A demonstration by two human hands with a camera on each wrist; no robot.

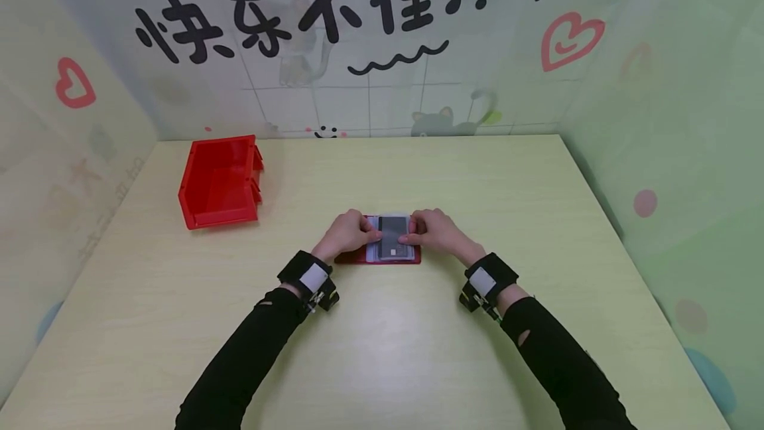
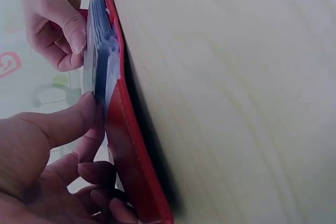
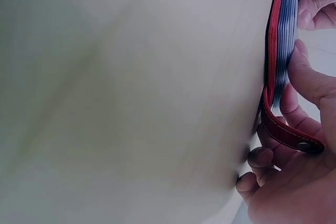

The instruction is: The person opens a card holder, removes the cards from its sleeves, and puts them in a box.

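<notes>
Red card holder (image 1: pixel 352 258) before backdrop (image 1: pixel 334 101) reading "快乐不倒!", long axis left to right, dark card (image 1: pixel 392 231) crosswise, left hand (image 1: pixel 348 231) and right hand (image 1: pixel 440 231) pinching opposite edges of sleeves (image 1: pixel 373 254)

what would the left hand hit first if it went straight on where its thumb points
The left hand would likely first meet the dark card atop the red card holder, then the right hand; depth is hard to judge.

On the table (image 1: pixel 382 350), the bin (image 1: pixel 221 216) stands behind and left of the card holder (image 1: pixel 373 253).
</notes>
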